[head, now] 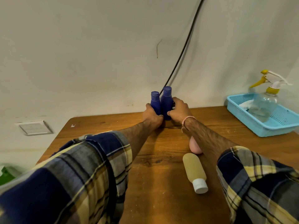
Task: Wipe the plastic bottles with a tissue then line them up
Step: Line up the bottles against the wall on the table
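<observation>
Two dark blue plastic bottles stand upright, side by side and touching, near the far edge of the wooden table [100, 126]. My left hand [152, 116] grips the left blue bottle [155, 102] low down. My right hand [179, 110] grips the right blue bottle [166, 101] from its right side. A beige bottle [195, 168] with a white cap lies on its side near the front right. A pink bottle [195, 147] lies behind it, mostly hidden by my right forearm. A crumpled white tissue [246, 104] lies in the blue basket.
A light blue plastic basket [252, 125] sits at the table's far right, holding a clear spray bottle [265, 101] with a yellow trigger. A black cable [186, 44] runs down the wall behind the blue bottles. A wall switch plate [34, 127] is at the left.
</observation>
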A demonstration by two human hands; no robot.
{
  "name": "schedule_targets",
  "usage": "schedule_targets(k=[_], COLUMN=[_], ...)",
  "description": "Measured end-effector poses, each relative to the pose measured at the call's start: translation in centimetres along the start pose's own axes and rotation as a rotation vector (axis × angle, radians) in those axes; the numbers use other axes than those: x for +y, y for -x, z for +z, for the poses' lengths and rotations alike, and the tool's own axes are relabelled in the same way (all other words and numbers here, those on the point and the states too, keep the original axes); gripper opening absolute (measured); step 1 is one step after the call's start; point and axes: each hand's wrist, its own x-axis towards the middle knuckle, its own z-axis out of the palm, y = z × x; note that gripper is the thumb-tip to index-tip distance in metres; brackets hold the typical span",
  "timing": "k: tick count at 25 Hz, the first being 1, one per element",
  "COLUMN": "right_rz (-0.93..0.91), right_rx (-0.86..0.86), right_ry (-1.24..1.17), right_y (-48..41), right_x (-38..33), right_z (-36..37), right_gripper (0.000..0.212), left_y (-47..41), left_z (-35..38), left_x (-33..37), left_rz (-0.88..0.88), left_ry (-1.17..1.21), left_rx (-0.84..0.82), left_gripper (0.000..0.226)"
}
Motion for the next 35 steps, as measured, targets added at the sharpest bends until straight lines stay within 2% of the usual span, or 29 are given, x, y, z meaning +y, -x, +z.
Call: schedule_targets(k=[12,15,19,22,24,27,33,35], right_rz=[-0.034,-0.019,0.043,0.053,0.028,-0.008,-0.095,-0.128], right_rx=[-0.022,-0.046,-0.058,-0.025,0.007,0.038,0.06,0.038], right_ry=[0.042,0.045,-0.012,-0.001,0.009,0.043,0.203,0.219], right_y=[-0.6,-0.6,-0.1,1.1,2.4,5.0,10.3,11.9], right_x=[1.3,1.4,2.2,2.3,2.2,1.9,0.6,-0.3], right_z=[-0.6,-0.7,-1.9,-2.8,-3.0,-2.6,-2.4,-2.3], right_gripper=[0.053,0.056,0.068,0.07,0.067,0.061,0.043,0.039], left_y=[-2.1,-1.8,-0.9,-1.0,-0.2,2.8,8.5,10.2], left_z=[1.3,1.0,-0.9,-5.3,-8.9,-14.1,-20.8,-21.9], left_x=[0.0,0.1,1.8,5.0,7.1,7.6,-0.8,-3.9], left_rz=[0.002,-0.024,-0.064,-0.016,0.038,0.114,0.073,-0.016], left_ry=[-0.007,-0.007,-0.145,-0.344,-0.366,-0.329,-0.212,-0.076], left_rx=[0.053,0.017,-0.072,-0.227,-0.331,-0.394,-0.3,-0.22], left_gripper=[0.06,0.067,0.079,0.056,0.04,0.023,0.011,0.02])
